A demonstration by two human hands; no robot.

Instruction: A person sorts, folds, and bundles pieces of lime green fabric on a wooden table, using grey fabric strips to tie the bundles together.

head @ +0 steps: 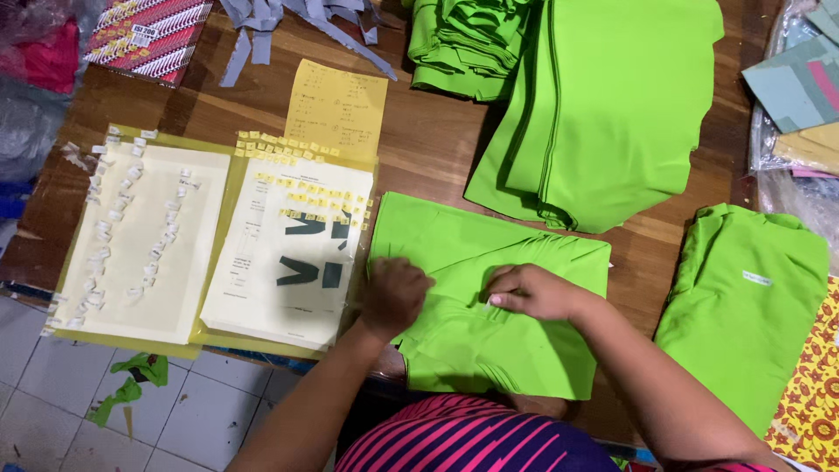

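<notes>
Nearest the person, both hands are pressing on a folded green cloth piece (489, 315) lying at the table's near edge: the left hand (395, 295) is resting curled on its left side, holding nothing visible, while the right hand (533, 293) is pinching a small white tag (489, 303) against it. Farther off, green fabric stacks (594, 105) are lying, with label sheets (140, 236) at left.

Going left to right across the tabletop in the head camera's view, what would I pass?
Cream sheet with small white tags → printed sheet with yellow tags → left hand → right hand → folded green garment.
</notes>
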